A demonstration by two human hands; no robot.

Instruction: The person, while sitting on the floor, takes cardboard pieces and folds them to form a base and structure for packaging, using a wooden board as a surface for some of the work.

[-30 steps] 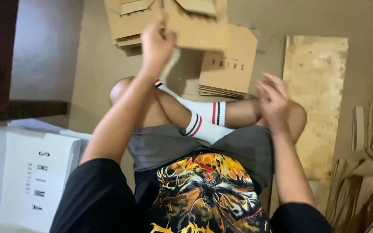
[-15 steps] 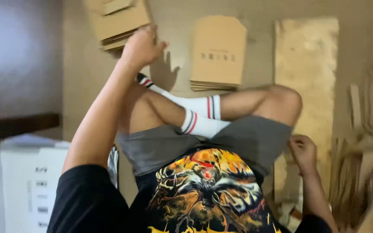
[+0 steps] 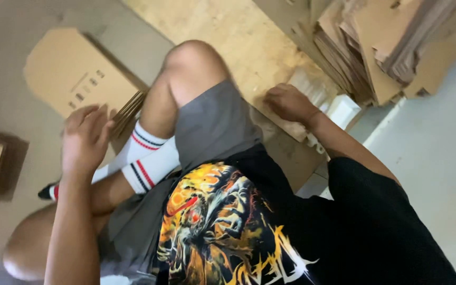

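Now, hands: the left hand (image 3: 84, 138) hovers with fingers loosely spread and nothing in it, just near the stack of flat brown cardboard blanks with rounded corners (image 3: 75, 76).
Right hand: the right hand (image 3: 289, 102) rests knuckles-up, fingers curled, on the pale rough plywood board (image 3: 228, 31); whether it grips anything I cannot tell.
Materials: beside the right hand lie thin white ribbed sheets (image 3: 317, 89) and a small white block (image 3: 344, 110); far right, a ragged heap of die-cut brown cardboard pieces (image 3: 386, 42) leans in layers.
Floor: smooth grey concrete floor (image 3: 6, 47).
Change: half a second ago the left arm stretched far out to another stack; it has since drawn back, and the view has swung right.
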